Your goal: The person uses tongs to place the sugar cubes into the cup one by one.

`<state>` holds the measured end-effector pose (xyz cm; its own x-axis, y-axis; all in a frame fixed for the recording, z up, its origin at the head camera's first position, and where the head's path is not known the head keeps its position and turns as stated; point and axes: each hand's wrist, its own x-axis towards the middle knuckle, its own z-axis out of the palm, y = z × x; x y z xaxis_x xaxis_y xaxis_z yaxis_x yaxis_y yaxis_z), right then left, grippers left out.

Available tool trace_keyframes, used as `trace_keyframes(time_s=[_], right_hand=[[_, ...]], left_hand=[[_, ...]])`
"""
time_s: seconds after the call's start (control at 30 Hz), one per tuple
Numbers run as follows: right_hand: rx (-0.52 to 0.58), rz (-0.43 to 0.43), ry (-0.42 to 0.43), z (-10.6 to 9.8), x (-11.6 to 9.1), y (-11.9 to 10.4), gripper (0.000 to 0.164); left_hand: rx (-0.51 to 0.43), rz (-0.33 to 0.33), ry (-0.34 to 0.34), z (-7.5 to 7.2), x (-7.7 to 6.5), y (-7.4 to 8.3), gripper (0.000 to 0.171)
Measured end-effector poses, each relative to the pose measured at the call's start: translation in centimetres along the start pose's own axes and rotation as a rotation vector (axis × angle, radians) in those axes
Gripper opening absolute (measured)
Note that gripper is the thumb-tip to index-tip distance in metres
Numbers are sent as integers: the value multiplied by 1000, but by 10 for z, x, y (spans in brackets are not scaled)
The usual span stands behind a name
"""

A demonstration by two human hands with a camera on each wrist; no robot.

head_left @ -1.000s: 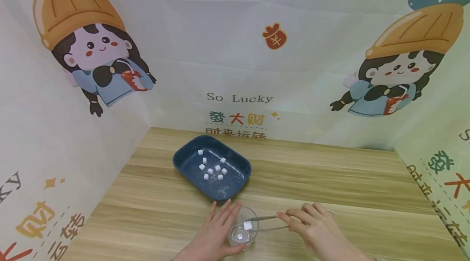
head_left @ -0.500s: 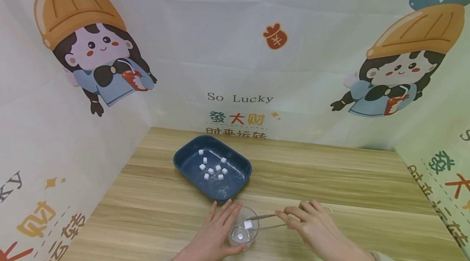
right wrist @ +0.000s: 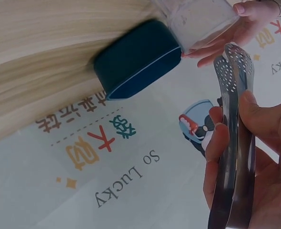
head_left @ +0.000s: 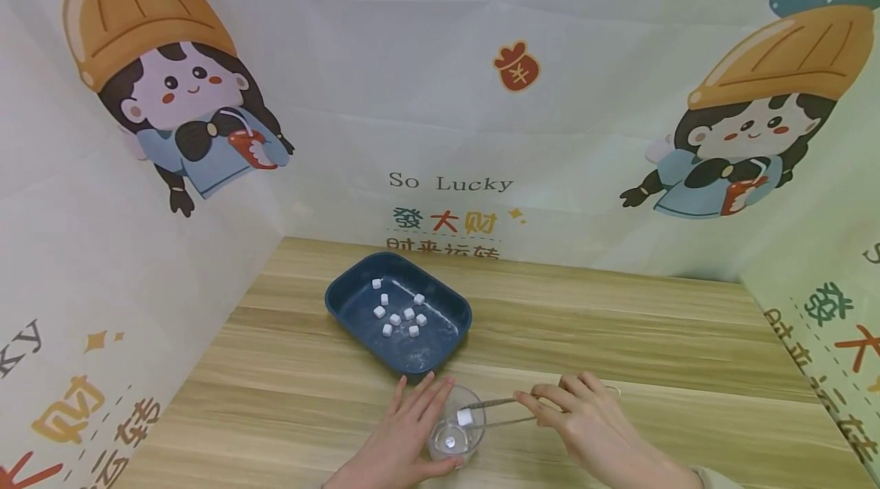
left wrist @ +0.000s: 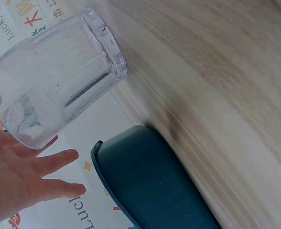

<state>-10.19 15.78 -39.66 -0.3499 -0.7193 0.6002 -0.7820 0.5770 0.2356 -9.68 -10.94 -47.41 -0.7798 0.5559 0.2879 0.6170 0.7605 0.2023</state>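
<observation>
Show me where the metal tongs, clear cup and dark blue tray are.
Metal tongs [right wrist: 245, 164], right wrist view: on one arm.
Clear cup [left wrist: 55, 71], left wrist view: on its side.
Dark blue tray [head_left: 429, 342], head view: on its bare inner floor.

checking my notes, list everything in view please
tray: 1, dark blue, on the table
cup: 1, clear, near the tray
tongs: 1, silver, in right hand
cube: 1, white, at tongs' tips
cubes: 9, white, in the tray
spot: 1, white, within cup's outline, unclear
table: 1, light brown, under the tray
backdrop: count unclear, whitish with coloured prints, around the table
sleeve: 1, pale, on right arm
left hand: 1, bare, around the cup
right hand: 1, bare, gripping tongs
</observation>
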Motion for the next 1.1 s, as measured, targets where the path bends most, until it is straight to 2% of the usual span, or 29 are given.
trace_keyframes(time_s=[0.2,0.43,0.7,0.93,1.1], right_hand=[[-3,1,28,-1,1,1,50],[-6,3,14,-4,1,1,51],[2,0,21,-3,0,2,50],[-2,7,40,-2,-1,2,49],[-3,14,32,-3,0,2,49]], left_hand=[[-12,-3,-12,0,0,0,87],[-24,1,-2,-1,0,0,88],[-35,-9,-32,-1,0,1,88],[2,13,7,1,-1,0,88],[-1,8,0,0,-1,0,88]])
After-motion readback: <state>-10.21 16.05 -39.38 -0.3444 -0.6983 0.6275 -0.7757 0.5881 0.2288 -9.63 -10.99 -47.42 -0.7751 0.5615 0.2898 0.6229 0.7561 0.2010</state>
